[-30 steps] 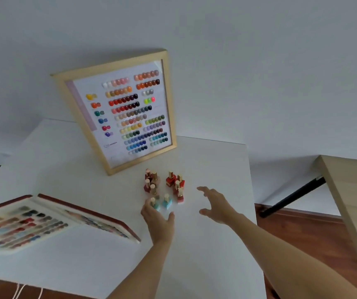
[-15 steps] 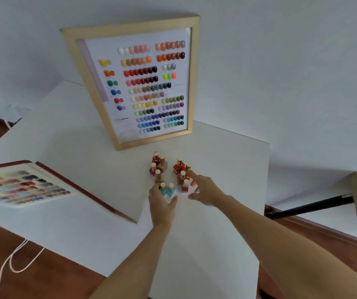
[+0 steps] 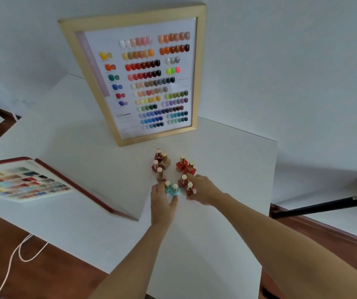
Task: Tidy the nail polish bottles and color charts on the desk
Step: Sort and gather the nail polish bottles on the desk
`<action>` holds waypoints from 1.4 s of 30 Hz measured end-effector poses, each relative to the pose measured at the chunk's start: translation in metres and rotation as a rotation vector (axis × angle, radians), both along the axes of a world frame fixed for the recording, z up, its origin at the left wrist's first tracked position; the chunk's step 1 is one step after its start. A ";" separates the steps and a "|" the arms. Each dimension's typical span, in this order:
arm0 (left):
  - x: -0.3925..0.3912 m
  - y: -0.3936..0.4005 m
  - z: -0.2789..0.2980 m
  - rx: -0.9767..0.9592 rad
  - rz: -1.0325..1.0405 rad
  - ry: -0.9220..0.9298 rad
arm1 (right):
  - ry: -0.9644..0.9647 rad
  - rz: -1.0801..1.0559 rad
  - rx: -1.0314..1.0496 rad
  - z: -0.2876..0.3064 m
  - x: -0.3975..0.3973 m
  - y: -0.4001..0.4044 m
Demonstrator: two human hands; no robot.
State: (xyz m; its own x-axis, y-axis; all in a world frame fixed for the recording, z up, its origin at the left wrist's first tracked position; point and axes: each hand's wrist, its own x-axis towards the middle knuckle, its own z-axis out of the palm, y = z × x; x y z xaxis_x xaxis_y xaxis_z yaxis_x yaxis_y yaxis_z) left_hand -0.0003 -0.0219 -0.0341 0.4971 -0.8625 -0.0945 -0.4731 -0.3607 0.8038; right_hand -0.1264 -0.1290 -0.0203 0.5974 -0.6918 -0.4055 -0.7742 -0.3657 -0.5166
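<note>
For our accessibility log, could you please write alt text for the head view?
Left hand and right hand reach a cluster of nail polish bottles on a white desk, before a framed color chart.

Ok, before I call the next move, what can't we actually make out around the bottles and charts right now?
- Head view: whether the left hand actually grips the teal bottles; its fingers cover their bases.
- Right hand hides the near sides of the red bottles.
- The open chart book is blurred and cut off by the left edge.
- Small print on the framed chart is too small.
</note>
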 end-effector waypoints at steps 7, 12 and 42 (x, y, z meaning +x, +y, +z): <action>0.003 0.001 -0.001 0.016 -0.111 -0.048 | -0.003 -0.038 -0.026 -0.004 -0.013 0.012; -0.010 -0.004 0.002 0.000 -0.240 -0.059 | -0.058 -0.156 -0.072 -0.003 -0.049 0.024; -0.104 -0.043 0.009 0.171 -0.870 -0.224 | 0.216 -0.321 0.041 0.028 -0.179 0.052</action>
State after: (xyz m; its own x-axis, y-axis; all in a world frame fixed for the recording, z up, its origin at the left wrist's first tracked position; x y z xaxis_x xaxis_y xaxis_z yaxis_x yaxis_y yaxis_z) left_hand -0.1041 -0.0646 -0.0253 -0.2998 -0.9246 -0.2352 -0.7724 0.0905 0.6287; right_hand -0.3054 -0.0773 0.0079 0.2511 -0.8102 -0.5296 -0.9384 -0.0695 -0.3385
